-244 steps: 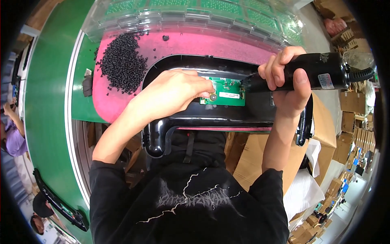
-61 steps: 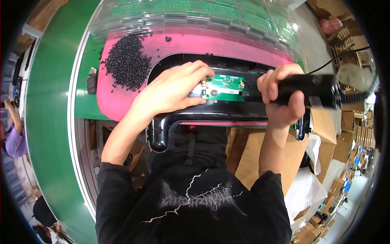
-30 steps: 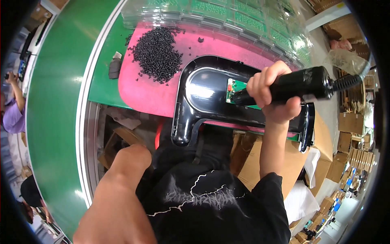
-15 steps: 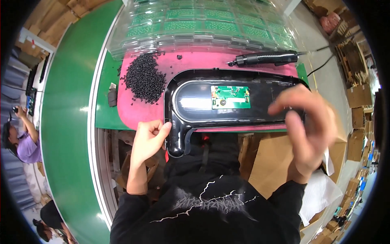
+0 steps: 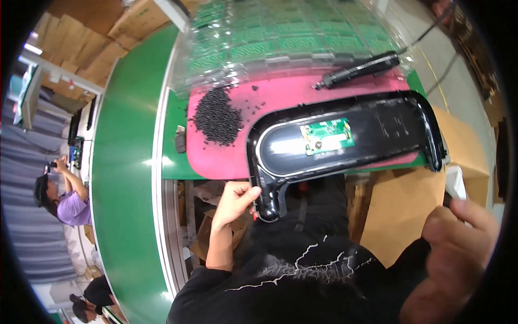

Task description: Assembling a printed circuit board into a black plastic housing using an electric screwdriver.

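Our right hand (image 5: pixel 461 232) has moved away from the black plastic housing (image 5: pixel 372 141); we cannot tell its grip for blur. Our left hand (image 5: pixel 235 202) pinches the housing, which overhangs the pink mat (image 5: pixel 283 94); one-sided support could tip it, dislodging the circuit board (image 5: pixel 334 132) inside.

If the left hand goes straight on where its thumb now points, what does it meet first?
The black housing, at the left leg, which the left hand seems to touch; depth is unclear.

an electronics workshop, shown by the corded power driver (image 5: pixel 367 68), trayed circuit boards (image 5: pixel 299 45) and long green workbench (image 5: pixel 132 178)
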`<state>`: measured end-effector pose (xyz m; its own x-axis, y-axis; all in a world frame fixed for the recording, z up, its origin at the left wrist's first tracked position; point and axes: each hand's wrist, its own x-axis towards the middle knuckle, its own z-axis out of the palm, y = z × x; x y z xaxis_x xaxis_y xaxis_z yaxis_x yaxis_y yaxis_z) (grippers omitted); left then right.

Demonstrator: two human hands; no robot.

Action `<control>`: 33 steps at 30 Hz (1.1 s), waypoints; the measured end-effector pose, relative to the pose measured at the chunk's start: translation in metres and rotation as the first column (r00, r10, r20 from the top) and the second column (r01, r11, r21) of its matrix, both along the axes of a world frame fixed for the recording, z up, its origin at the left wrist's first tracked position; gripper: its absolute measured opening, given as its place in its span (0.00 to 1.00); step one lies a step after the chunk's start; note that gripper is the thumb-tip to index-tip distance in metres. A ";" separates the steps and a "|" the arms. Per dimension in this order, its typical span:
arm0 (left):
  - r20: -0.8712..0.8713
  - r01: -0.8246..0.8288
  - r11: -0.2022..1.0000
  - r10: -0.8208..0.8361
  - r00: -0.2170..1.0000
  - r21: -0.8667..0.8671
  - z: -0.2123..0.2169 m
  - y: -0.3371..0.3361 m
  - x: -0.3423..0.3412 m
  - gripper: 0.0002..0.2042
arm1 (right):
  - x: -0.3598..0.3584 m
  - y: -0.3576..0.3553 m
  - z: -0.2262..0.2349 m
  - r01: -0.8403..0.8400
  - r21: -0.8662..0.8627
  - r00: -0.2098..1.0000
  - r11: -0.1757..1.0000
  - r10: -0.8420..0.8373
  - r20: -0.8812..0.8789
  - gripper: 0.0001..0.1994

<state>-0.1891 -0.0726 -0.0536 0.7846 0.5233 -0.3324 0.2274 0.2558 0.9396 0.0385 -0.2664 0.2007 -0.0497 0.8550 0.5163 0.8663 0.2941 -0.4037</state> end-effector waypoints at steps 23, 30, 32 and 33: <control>0.283 -0.076 0.819 0.281 0.917 -0.568 0.038 -0.066 0.042 0.14 | 0.067 -0.052 0.167 -0.034 0.346 0.780 0.938 -0.192 0.596 0.20; 0.833 0.046 0.998 0.016 0.553 -0.050 0.103 0.061 0.083 0.22 | 0.029 -0.069 0.204 -0.128 0.582 0.560 0.803 -0.425 0.711 0.19; 0.909 0.039 0.996 0.061 0.412 -0.085 0.076 0.027 0.098 0.24 | 0.049 -0.090 0.207 -0.117 0.465 0.531 0.878 -0.340 0.776 0.18; 0.923 0.027 0.992 0.101 0.370 -0.120 0.064 0.010 0.087 0.25 | 0.056 -0.094 0.207 -0.097 0.395 0.544 0.914 -0.284 0.790 0.18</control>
